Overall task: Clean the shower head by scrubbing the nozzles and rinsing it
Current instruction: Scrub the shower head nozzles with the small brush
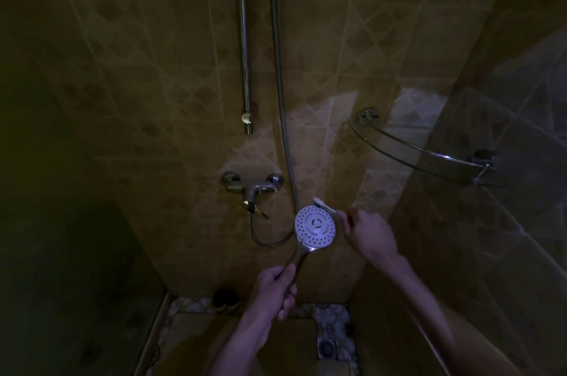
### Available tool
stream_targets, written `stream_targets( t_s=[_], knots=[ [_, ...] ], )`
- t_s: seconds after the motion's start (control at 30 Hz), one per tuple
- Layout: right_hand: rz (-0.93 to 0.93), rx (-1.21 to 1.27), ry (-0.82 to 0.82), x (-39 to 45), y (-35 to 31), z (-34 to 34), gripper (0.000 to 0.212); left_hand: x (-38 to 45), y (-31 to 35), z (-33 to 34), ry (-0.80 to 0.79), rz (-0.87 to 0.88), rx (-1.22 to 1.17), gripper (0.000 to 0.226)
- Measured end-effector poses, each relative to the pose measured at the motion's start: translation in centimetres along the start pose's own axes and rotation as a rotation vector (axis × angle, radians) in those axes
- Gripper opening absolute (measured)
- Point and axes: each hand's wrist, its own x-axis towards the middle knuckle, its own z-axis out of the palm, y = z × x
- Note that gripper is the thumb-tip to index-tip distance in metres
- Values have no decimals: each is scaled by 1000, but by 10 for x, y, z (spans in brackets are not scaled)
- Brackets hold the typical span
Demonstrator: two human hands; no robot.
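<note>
The round white shower head (315, 226) faces me in the dim shower, its dark nozzles showing around a centre disc. My left hand (276, 291) is shut on its chrome handle, below the head. My right hand (369, 233) sits just right of the head and grips a toothbrush (322, 204) whose white bristle end lies at the head's upper rim. The metal hose (277, 69) runs from the handle area in a loop to the wall mixer and also hangs down the wall.
A chrome mixer tap (253, 187) is fixed on the tiled wall left of the head. A vertical slide rail (244, 47) stands above it. A glass corner shelf (420, 150) juts out at the right. A floor drain (326, 346) lies below, right of my left arm.
</note>
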Motion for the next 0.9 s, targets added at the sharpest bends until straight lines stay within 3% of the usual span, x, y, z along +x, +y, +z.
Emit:
stream_targets(
  t_s=[0.2,0.3,0.4,0.53,0.6,0.77,0.9],
  knots=[
    [-187,-144,-40,-30,-23,3,48,3,1,-4,24,-20,-6,29],
    [-118,-184,-55,-4,-11,-2,37,1,1,-4,25,-20,11,30],
    [-74,-135,-25,11,-10,-5,42,0,2,-3,24,-25,-1,27],
    [-203,-117,-149,-11,-18,15,33,0,1,-4,43,-48,-29,24],
    [-240,-138,-133,-9,-20,13,33,-1,2,-4,42,-45,-28,24],
    [-112,-75,-74,9,-20,-16,35,-5,8,-1,2,-37,-12,25],
    [-286,-99,-85,-14,-24,2,35,0,6,-2,25,-24,-29,27]
  ],
)
